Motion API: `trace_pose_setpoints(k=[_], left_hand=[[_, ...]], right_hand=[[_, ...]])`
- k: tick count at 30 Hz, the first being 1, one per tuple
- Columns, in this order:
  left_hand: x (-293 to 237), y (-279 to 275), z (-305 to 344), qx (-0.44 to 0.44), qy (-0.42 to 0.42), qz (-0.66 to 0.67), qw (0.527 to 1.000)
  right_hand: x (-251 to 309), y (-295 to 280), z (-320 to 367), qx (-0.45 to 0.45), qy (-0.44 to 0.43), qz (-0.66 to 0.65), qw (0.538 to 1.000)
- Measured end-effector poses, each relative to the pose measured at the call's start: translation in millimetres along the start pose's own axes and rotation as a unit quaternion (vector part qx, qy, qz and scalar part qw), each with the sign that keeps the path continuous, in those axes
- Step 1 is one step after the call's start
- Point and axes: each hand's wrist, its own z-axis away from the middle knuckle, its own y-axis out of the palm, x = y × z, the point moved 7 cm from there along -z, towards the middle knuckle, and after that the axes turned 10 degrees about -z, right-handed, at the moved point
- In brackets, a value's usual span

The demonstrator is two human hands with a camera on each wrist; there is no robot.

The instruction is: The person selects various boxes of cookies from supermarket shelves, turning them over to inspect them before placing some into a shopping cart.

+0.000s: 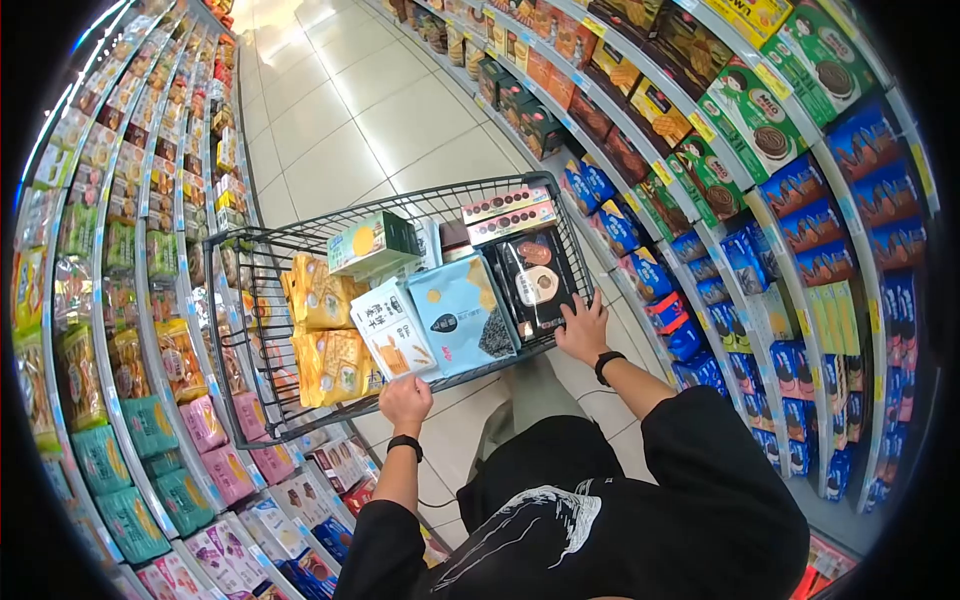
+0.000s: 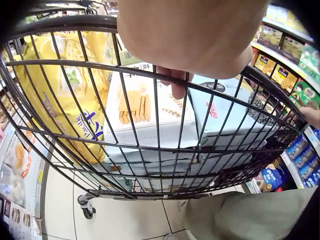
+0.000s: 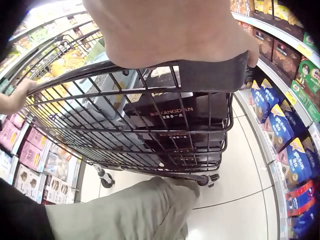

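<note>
A black wire shopping cart (image 1: 208,300) stands in front of the body, filled with packaged food. My left hand (image 1: 405,402) grips its near rim, and the left wrist view shows fingers (image 2: 175,82) curled over the bar. On the near right corner rests my right hand (image 1: 583,328), fingers spread across the rim beside a black biscuit box (image 1: 535,275). Between the hands lie a light-blue bag (image 1: 460,310) and a white cracker pack (image 1: 392,325). Yellow bags (image 1: 335,365) fill the left end, with a green box (image 1: 372,243) behind. Pink boxes (image 1: 508,212) lie at the far right.
Shelves of packaged snacks (image 1: 140,430) run close along the left. More shelves stand on the right, with blue packs (image 1: 650,275) and green biscuit boxes (image 1: 765,130) near the cart. A tiled aisle floor (image 1: 350,110) stretches ahead.
</note>
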Motion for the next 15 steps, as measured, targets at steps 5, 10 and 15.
trace_pose_setpoints(k=[5,10,15], left_hand=[[0.2,5.1,0.2,0.008,-0.001,-0.015,1.000],[8.2,34.3,15.7,-0.004,-0.006,0.012,1.000],[0.0,30.7,11.5,0.030,-0.032,-0.034,0.998]], right_hand=[[0.9,2.4,-2.6,-0.014,-0.011,-0.002,1.000],[-8.6,7.4,-5.6,-0.027,0.007,-0.031,0.999],[-14.0,10.4,-7.5,0.017,0.035,0.031,0.999]])
